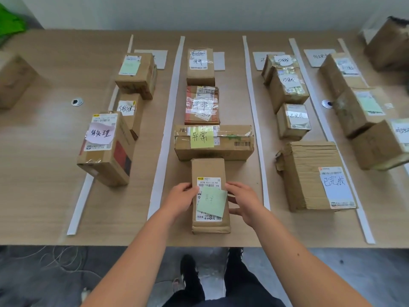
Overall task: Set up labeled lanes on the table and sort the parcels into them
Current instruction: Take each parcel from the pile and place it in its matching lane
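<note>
A narrow brown parcel (209, 169) with a white shipping label and a green sticky note (212, 201) lies at the near end of the middle lane on the table (44, 151). My left hand (180, 200) grips its left side, thumb on the label. My right hand (243, 201) holds its right side, fingers curled at the edge by the note. White strips (164, 134) mark the lanes. Three more parcels sit further up this lane, the nearest a wide box with a yellow note (213, 141).
The left lane holds three boxes, the nearest with a pink note (106, 149). Right lanes hold several labelled boxes, including a large one (314, 176). Loose boxes stand at the far left (13, 78) and far right (389, 45). The table's front edge is close to me.
</note>
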{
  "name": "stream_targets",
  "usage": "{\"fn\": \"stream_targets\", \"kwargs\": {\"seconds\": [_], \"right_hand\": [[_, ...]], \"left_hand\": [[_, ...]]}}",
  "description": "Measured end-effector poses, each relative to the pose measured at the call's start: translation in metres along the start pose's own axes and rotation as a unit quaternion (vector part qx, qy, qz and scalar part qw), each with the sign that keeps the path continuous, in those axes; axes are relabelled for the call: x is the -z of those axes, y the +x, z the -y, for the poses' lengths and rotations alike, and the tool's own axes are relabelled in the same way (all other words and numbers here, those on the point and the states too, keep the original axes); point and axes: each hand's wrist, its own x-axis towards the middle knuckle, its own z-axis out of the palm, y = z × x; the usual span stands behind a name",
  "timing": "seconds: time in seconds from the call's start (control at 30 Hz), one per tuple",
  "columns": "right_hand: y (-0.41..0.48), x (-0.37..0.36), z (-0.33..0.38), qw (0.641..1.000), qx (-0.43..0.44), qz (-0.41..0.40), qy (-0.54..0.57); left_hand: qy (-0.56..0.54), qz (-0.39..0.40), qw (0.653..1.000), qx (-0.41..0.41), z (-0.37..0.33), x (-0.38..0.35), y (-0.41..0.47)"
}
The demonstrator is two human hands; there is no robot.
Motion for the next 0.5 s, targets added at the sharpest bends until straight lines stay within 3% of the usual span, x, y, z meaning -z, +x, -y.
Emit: {"fn": "stream_targets", "kwargs": {"seconds": [0.2,0.33,0.5], "right_hand": [[-0.022,0.003,0.013,0.997,0.037,-0.06,-0.009],[-0.051,-0.01,0.018,0.97,0.174,-0.156,-0.06],[-0.087,-0.049,0.011,0.967,0.232,-0.108,-0.02]], "left_hand": [[-0.007,-0.004,1.0,-0.024,0.004,0.01,-0.007],[-0.066,-0.012,0.997,-0.04,0.007,0.023,-0.013],[-0.13,-0.114,0.977,-0.124,0.017,0.05,-0.03]]}}
